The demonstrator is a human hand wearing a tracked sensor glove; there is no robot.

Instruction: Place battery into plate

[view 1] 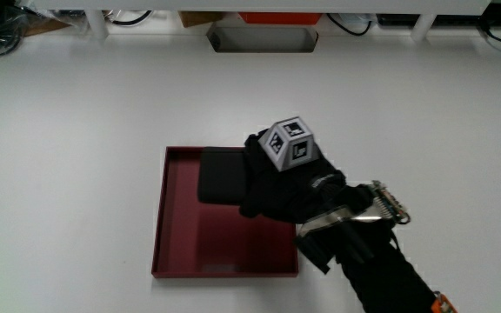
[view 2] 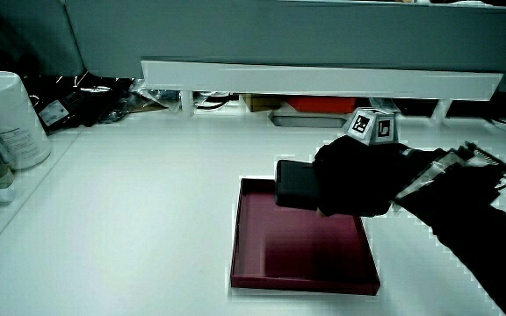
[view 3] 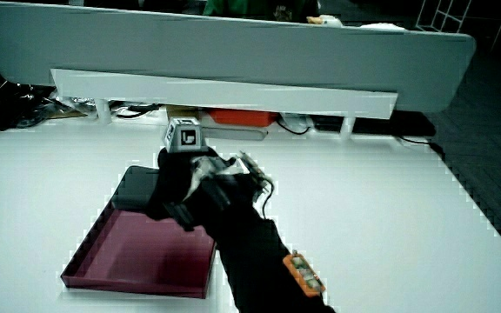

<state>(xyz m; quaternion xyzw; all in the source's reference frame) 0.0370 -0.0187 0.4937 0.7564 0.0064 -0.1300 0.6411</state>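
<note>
A dark red square plate [view 1: 159, 217] lies on the white table, seen in both side views [view 2: 306, 285] [view 3: 129, 283]. The battery [view 1: 220, 174] is a black rectangular block. It hangs a little above the part of the plate farther from the person [view 2: 295, 183] [view 3: 136, 191] and casts a shadow on the plate's floor. The gloved hand [view 1: 277, 187] is shut on one end of the battery, with the patterned cube on its back facing up. The hand [view 2: 358, 180] [view 3: 185, 187] reaches in over one edge of the plate, and its fingers cover part of the battery.
A low white shelf [view 2: 323, 79] runs along the partition, with a grey tray [view 1: 263, 39] and an orange item [view 1: 281, 17] under it. A white cylindrical container [view 2: 7, 118] and black bags [view 2: 77, 92] stand near a table corner.
</note>
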